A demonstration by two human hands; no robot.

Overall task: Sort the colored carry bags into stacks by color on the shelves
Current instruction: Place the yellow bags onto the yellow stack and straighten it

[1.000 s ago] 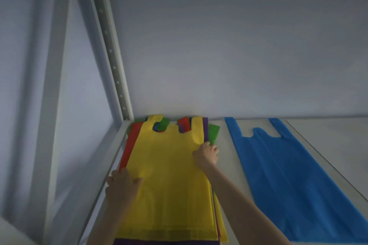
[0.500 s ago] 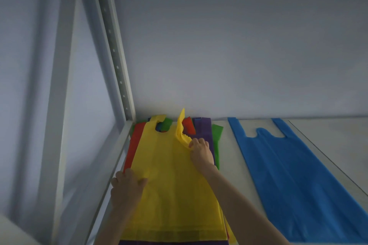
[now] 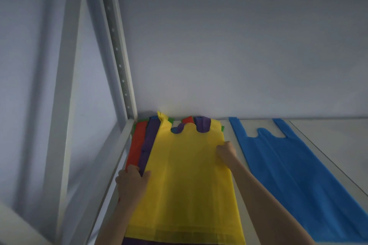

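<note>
- Head view, change: half a second ago the right hand (image 3: 226,152) had one handle of the flat yellow non-woven carry bag (image 3: 189,181) folded up and over; now that bag lies flat again but has slid rightward, off the mixed pile (image 3: 147,145).
- The shift has uncovered a purple bag (image 3: 149,143) and a red-orange bag (image 3: 135,145) along the pile's left edge, hidden a second ago.
- Right hand: fingers curled, pinching the yellow bag's right edge near its upper corner.
- Left hand (image 3: 132,183): fingers loosely bent, resting on the pile's left side where the yellow bag's edge meets the purple one; whether it grips the yellow bag or only holds the pile down, I cannot tell.
- Meaning, as I judge it: the yellow bag is being peeled off the pile to start its own stack; sorting is early.
- A single blue vest-shaped carry bag (image 3: 288,167) lies flat on the pale grey shelf board (image 3: 338,145), just right of the yellow one.
- Materials: thin, matte, limp fabric sheets with U-cut handles; green and blue slivers show at the pile's far end.
- A grey perforated metal upright (image 3: 117,45) stands at the shelf's left rear corner.
</note>
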